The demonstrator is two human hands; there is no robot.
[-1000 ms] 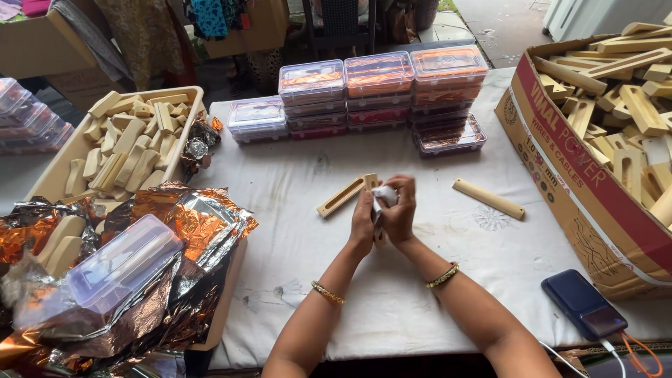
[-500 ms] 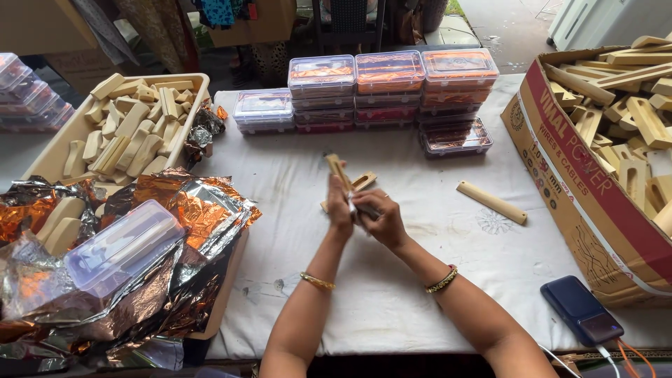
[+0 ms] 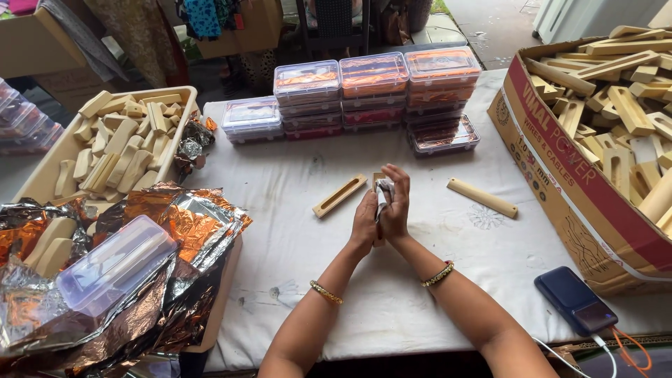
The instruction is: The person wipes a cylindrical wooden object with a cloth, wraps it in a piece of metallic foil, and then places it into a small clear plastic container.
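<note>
Head view: left hand (image 3: 364, 224) and right hand (image 3: 396, 206) pressed together upright, fingers gripping small white piece (image 3: 384, 190) (wrists raised off tablecloth (image 3: 294, 210)).

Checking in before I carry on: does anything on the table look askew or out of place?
Mostly tidy. One clear box sits alone and skewed at the right end of the neat stacks. Crumpled foil spills over the table's left edge.

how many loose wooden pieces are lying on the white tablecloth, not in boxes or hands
2: a slotted wooden piece left of the hands, a plain wooden bar to their right. Others may be hidden.
</note>
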